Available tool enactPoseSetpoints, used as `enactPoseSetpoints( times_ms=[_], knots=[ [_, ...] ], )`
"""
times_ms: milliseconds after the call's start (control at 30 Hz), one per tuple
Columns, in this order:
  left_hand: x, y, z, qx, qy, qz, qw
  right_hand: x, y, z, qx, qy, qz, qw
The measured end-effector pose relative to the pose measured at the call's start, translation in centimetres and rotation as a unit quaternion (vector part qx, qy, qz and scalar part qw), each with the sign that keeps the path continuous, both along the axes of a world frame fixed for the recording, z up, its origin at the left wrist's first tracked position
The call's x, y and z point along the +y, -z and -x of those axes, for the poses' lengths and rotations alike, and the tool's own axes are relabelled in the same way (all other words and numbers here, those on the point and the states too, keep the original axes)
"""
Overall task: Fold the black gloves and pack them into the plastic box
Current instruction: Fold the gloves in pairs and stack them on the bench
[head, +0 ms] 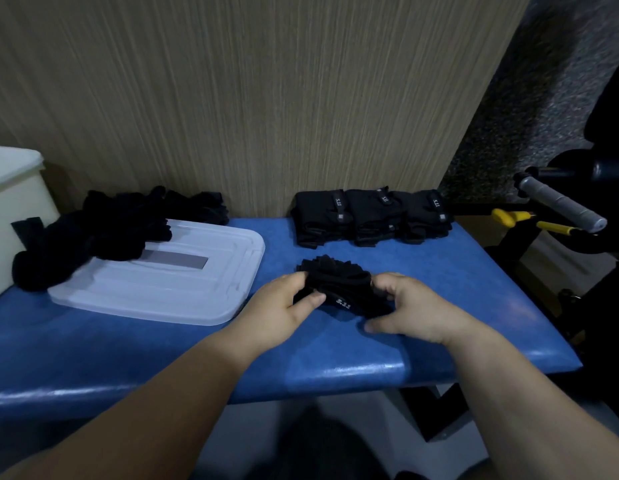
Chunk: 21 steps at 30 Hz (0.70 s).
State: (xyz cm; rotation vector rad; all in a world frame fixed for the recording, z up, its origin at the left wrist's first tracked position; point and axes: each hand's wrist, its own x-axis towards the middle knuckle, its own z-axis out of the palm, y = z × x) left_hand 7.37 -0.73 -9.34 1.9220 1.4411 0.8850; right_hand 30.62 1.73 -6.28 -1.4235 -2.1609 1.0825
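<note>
A black glove [339, 289] with a small white logo lies bunched on the blue padded bench [439, 306] in the middle. My left hand [283, 306] grips its left end and my right hand [408, 306] grips its right end, fingers curled round the fabric. Three folded black gloves [370, 214] sit in a row at the back against the wall. A loose heap of unfolded black gloves [103, 230] lies at the back left, partly on a translucent white plastic lid [183, 289]. The plastic box [10, 209] stands at the far left edge, only partly in view.
A wood-grain wall panel [266, 98] backs the bench. To the right stands black exercise equipment with a grey padded handle [560, 204] and yellow parts [529, 220]. The bench's front edge runs just below my wrists.
</note>
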Motion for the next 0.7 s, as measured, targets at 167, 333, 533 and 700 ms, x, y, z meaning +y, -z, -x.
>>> enactPoseSetpoints(
  times_ms=[167,333,533,700],
  knots=[
    [-0.1,-0.4,-0.8,-0.078,-0.052,0.039,0.995,0.3,0.5,0.7,0.046,0.056,-0.059,0.996],
    [0.1,-0.6,-0.8,-0.092,-0.108,0.046,0.989,0.3,0.6,1.6,0.109,0.079,-0.028,0.990],
    [-0.2,-1.0,-1.4,-0.057,-0.154,0.049,0.985,0.4,1.2,2.5,0.079,0.142,-0.030,0.986],
    [-0.7,-1.3,-1.9,-0.055,-0.171,0.032,0.983,0.2,1.3,3.3,0.060,0.181,-0.025,0.981]
  ],
)
